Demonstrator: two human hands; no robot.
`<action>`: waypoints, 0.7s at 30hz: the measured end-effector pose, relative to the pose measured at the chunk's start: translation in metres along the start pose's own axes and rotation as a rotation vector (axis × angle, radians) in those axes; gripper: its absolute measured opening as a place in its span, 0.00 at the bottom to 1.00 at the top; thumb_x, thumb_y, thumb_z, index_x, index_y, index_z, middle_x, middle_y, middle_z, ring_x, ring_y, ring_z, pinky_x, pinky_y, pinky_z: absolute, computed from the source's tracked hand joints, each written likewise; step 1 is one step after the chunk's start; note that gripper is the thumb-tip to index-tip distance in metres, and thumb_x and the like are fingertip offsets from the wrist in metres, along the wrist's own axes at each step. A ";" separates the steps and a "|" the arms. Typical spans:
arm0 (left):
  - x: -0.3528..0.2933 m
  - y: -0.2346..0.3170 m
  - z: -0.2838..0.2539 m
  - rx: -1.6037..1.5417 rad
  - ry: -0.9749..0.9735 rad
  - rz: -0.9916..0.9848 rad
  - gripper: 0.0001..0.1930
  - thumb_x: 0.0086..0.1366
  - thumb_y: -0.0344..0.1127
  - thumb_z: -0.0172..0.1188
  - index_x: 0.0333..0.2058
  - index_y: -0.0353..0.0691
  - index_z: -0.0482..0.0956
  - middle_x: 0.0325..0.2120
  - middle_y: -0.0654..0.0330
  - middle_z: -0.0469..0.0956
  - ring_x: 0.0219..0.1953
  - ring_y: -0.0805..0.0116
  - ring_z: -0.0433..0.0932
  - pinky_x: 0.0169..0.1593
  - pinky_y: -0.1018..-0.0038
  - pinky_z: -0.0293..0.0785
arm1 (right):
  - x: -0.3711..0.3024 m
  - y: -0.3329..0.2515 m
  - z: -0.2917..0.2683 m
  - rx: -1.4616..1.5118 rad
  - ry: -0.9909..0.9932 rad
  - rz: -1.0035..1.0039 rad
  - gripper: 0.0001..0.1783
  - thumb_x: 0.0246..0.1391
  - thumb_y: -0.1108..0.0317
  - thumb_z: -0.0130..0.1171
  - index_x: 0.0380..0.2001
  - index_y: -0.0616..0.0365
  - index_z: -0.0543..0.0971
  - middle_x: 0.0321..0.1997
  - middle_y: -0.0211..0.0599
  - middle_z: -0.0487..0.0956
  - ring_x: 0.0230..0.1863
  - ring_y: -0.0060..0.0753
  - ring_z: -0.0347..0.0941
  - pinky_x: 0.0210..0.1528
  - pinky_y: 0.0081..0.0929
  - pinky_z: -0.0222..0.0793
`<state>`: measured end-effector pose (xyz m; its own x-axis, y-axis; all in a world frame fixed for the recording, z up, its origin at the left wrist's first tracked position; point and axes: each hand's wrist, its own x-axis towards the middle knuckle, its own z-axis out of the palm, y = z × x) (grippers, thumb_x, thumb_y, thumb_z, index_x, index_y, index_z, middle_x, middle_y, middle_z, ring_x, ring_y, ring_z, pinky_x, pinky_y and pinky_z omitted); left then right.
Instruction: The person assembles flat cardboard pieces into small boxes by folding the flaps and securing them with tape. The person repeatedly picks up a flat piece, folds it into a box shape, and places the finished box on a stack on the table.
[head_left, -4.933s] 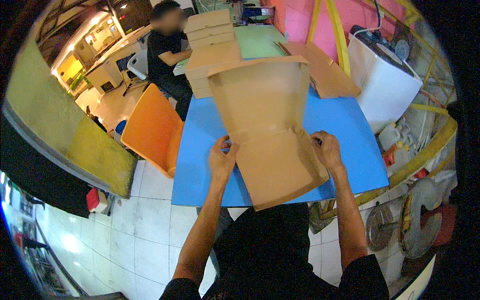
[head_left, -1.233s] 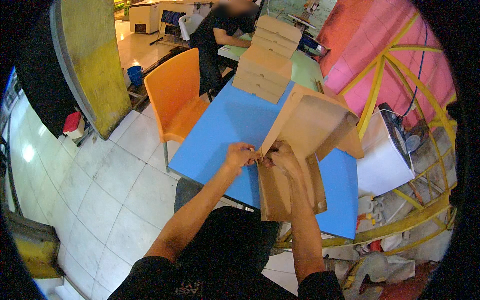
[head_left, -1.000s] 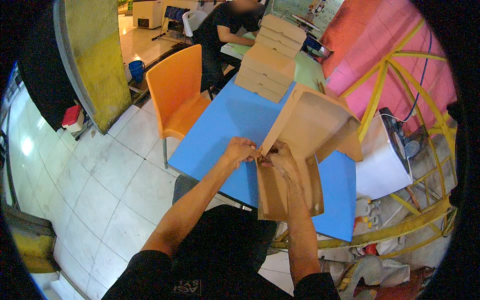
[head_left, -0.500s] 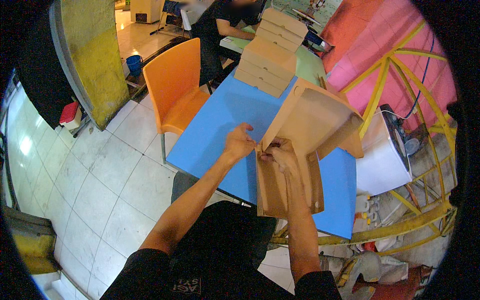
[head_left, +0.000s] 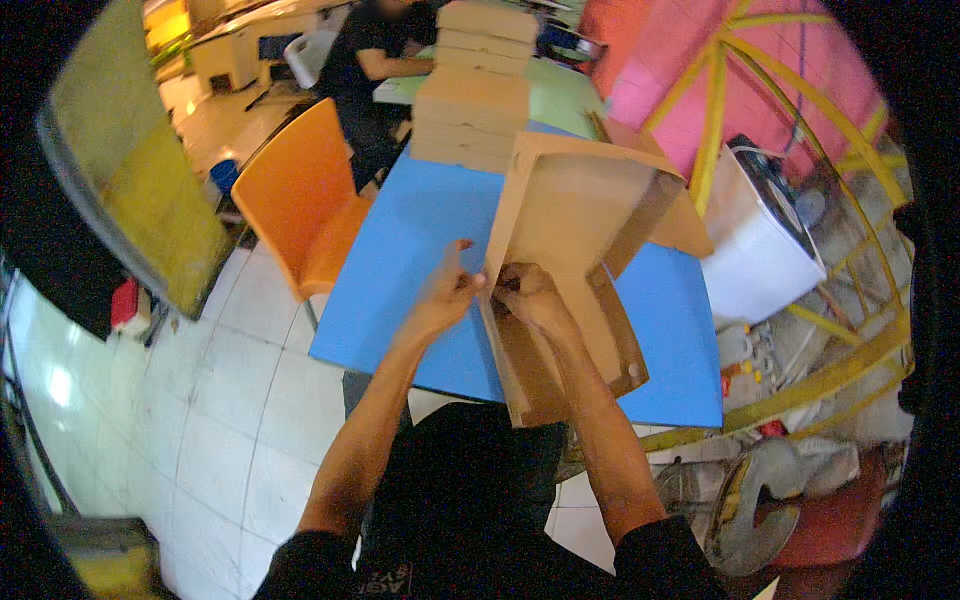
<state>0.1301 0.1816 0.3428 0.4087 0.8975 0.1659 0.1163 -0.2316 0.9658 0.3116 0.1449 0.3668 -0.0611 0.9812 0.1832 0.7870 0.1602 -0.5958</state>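
An open brown cardboard box [head_left: 605,335] lies on the blue tabletop in front of me, its lid [head_left: 580,205] raised on the far side. Inside its left corner, where lid and base meet, my right hand [head_left: 532,297] is closed with the fingers pinched on the cardboard flap; the fingertips are partly hidden. Just outside that same corner is my left hand [head_left: 445,298], slightly blurred. One of its fingers points up, apart from the others, and its nearest fingertips touch or almost touch the box's left side.
Closed cardboard boxes [head_left: 472,115] are stacked at the table's far end, where a person in black [head_left: 352,75] sits. An orange chair [head_left: 300,195] stands left of the blue table [head_left: 400,230]. Yellow metal bars [head_left: 712,130] and a white appliance [head_left: 765,250] flank the right side.
The view has turned, so the scene has shifted, with the table and box stack further left. Both hands stay at the box's left corner; the right fingers are still pinched there.
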 end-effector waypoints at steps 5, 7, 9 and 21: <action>-0.038 0.049 -0.036 0.069 0.001 0.073 0.41 0.57 0.39 0.71 0.65 0.42 0.57 0.37 0.54 0.75 0.37 0.66 0.74 0.39 0.71 0.75 | -0.082 0.016 -0.116 -0.414 0.210 0.331 0.18 0.54 0.59 0.65 0.33 0.68 0.82 0.32 0.48 0.83 0.35 0.38 0.81 0.39 0.34 0.78; -0.042 0.063 -0.028 0.114 -0.033 0.181 0.43 0.54 0.40 0.74 0.65 0.42 0.59 0.41 0.51 0.77 0.40 0.63 0.76 0.42 0.69 0.76 | -0.087 0.036 -0.123 -0.663 0.456 0.229 0.17 0.53 0.60 0.66 0.36 0.65 0.82 0.35 0.48 0.84 0.37 0.41 0.81 0.41 0.35 0.77; -0.033 0.071 -0.009 0.202 -0.038 0.178 0.42 0.53 0.38 0.73 0.64 0.38 0.60 0.45 0.46 0.76 0.45 0.56 0.77 0.46 0.65 0.76 | -0.064 0.061 -0.133 -0.262 0.594 0.382 0.20 0.51 0.59 0.68 0.41 0.63 0.82 0.39 0.48 0.84 0.41 0.45 0.82 0.43 0.36 0.76; 0.013 0.025 -0.079 0.835 -0.076 0.558 0.31 0.56 0.24 0.59 0.61 0.43 0.67 0.54 0.44 0.73 0.56 0.44 0.73 0.58 0.57 0.70 | -0.066 0.109 -0.107 -0.012 0.203 0.011 0.17 0.54 0.71 0.61 0.48 0.54 0.81 0.48 0.46 0.83 0.47 0.44 0.81 0.47 0.36 0.76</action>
<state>0.0663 0.2169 0.3849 0.6516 0.5610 0.5107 0.4759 -0.8265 0.3007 0.4675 0.0862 0.3732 0.0723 0.9407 0.3313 0.7941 0.1467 -0.5898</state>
